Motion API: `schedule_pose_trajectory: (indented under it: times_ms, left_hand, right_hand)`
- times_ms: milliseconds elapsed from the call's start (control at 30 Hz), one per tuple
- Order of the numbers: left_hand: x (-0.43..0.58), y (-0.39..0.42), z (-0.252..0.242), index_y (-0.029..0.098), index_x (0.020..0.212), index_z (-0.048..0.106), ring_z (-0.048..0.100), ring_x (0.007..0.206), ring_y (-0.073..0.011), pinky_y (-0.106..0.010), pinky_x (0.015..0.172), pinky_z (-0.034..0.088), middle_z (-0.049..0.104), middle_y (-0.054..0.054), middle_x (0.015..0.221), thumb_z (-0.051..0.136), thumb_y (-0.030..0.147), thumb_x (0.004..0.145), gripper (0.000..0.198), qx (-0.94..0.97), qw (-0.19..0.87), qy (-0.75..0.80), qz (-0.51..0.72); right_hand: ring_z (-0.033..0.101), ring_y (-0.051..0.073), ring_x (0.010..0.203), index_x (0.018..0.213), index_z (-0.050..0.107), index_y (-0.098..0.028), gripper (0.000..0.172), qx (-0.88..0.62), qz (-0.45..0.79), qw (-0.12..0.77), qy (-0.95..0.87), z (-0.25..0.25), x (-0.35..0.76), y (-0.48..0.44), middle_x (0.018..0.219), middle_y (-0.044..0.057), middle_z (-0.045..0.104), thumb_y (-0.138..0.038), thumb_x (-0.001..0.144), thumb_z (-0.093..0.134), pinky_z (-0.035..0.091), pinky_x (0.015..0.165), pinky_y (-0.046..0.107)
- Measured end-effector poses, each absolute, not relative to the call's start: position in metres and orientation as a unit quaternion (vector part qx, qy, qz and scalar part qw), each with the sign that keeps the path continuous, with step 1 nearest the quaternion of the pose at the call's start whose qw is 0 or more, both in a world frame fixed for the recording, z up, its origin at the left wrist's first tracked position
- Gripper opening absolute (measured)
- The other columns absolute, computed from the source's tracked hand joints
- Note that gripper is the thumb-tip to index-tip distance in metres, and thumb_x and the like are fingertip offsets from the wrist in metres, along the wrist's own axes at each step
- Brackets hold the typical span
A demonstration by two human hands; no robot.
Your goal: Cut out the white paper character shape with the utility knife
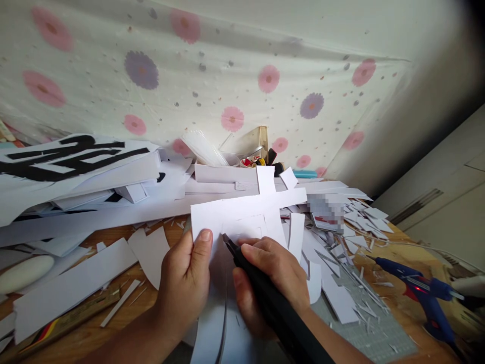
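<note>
A white foam board piece with cross-like arms is held up in the middle. My left hand grips its left edge, thumb on the front face. My right hand is closed around a black pen-like tool, whose dark tip touches or nearly touches the board just right of my left thumb. Thin rectangular lines show on the board face near the tip. Below, a long curved slit or gap runs down the white board. The lower end of the tool is out of view.
Blue glue gun lies at the right, beside a grey cutting mat strewn with white scraps. Lettered boards are piled at the left. A ruler lies front left. Behind stands a white box near glue sticks.
</note>
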State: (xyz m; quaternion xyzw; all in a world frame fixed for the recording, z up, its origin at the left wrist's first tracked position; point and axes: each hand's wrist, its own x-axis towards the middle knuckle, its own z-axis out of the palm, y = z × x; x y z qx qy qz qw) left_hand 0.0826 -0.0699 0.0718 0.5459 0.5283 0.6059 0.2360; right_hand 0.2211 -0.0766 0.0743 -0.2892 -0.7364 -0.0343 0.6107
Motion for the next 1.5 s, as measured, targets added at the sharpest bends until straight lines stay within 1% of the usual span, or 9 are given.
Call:
schedule_pose_trajectory:
  times_ms: [133,367,600,767,867,1000,1067,1233,1500]
  left_hand:
    - [0.083,-0.070,0.071,0.023,0.072,0.061,0.058,0.059,-0.0191,-0.026,0.054,0.048,0.061,0.001,0.061,0.051,0.054,0.089,0.037,0.552,0.235,0.536,0.594]
    - [0.083,-0.071,0.070,0.022,0.077,0.064,0.059,0.061,-0.0187,-0.026,0.056,0.049,0.063,0.001,0.064,0.051,0.053,0.090,0.036,0.554,0.245,0.531,0.592]
    - [0.084,-0.074,0.074,0.022,0.076,0.065,0.060,0.059,-0.0191,-0.025,0.054,0.051,0.064,0.000,0.064,0.052,0.055,0.089,0.037,0.549,0.248,0.528,0.598]
    - [0.083,-0.075,0.076,0.022,0.082,0.068,0.065,0.071,-0.0219,-0.026,0.064,0.055,0.069,-0.003,0.073,0.053,0.057,0.088,0.039,0.534,0.258,0.525,0.610]
    - [0.081,-0.074,0.076,0.022,0.086,0.069,0.066,0.078,-0.0225,-0.026,0.071,0.056,0.071,-0.003,0.078,0.054,0.058,0.088,0.039,0.521,0.277,0.529,0.610]
    - [0.082,-0.076,0.074,0.022,0.082,0.069,0.065,0.070,-0.0215,-0.026,0.063,0.055,0.069,-0.003,0.073,0.053,0.057,0.089,0.039,0.527,0.265,0.517,0.621]
    - [0.083,-0.078,0.074,0.022,0.080,0.068,0.064,0.067,-0.0205,-0.025,0.060,0.054,0.069,-0.002,0.070,0.053,0.055,0.090,0.038,0.531,0.247,0.511,0.629]
    - [0.084,-0.081,0.073,0.022,0.079,0.067,0.064,0.063,-0.0178,-0.023,0.059,0.053,0.069,-0.001,0.070,0.052,0.049,0.092,0.034,0.542,0.232,0.496,0.638]
    - [0.083,-0.081,0.073,0.022,0.070,0.059,0.058,0.052,-0.0147,-0.021,0.051,0.050,0.062,0.002,0.060,0.050,0.038,0.093,0.029,0.567,0.188,0.486,0.638]
  right_hand:
    - [0.071,0.019,0.067,0.105,0.059,-0.021,0.027,-0.308,-0.031,0.610,-0.729,0.073,0.221,-0.078,0.077,0.004,0.070,-0.013,0.079,0.058,0.059,0.056,0.028]
    - [0.071,0.019,0.067,0.101,0.060,-0.020,0.024,-0.300,-0.026,0.619,-0.726,0.075,0.222,-0.078,0.076,0.004,0.071,-0.013,0.078,0.059,0.060,0.057,0.029]
    - [0.074,0.020,0.071,0.108,0.057,-0.021,0.031,-0.286,-0.018,0.628,-0.723,0.076,0.225,-0.081,0.074,0.002,0.069,-0.011,0.078,0.061,0.064,0.059,0.028]
    - [0.075,0.021,0.076,0.116,0.055,-0.022,0.040,-0.267,0.003,0.643,-0.718,0.079,0.229,-0.085,0.081,0.003,0.068,-0.007,0.079,0.061,0.065,0.064,0.031]
    - [0.073,0.019,0.072,0.120,0.054,-0.021,0.045,-0.271,-0.003,0.660,-0.701,0.083,0.229,-0.084,0.082,0.003,0.068,-0.005,0.079,0.061,0.063,0.058,0.029]
    - [0.068,0.018,0.059,0.116,0.059,-0.020,0.033,-0.278,-0.035,0.705,-0.651,0.073,0.216,-0.076,0.068,0.000,0.062,-0.015,0.083,0.064,0.058,0.047,0.027]
    - [0.065,0.017,0.055,0.113,0.062,-0.021,0.029,-0.287,-0.053,0.738,-0.608,0.065,0.207,-0.072,0.072,0.002,0.065,-0.024,0.085,0.066,0.057,0.044,0.027]
    - [0.068,0.019,0.062,0.111,0.065,-0.021,0.027,-0.303,-0.079,0.753,-0.578,0.056,0.199,-0.072,0.083,0.006,0.072,-0.030,0.085,0.067,0.061,0.051,0.030]
    - [0.068,0.018,0.060,0.110,0.066,-0.020,0.027,-0.305,-0.083,0.753,-0.578,0.059,0.197,-0.072,0.080,0.006,0.071,-0.030,0.085,0.067,0.062,0.051,0.029]
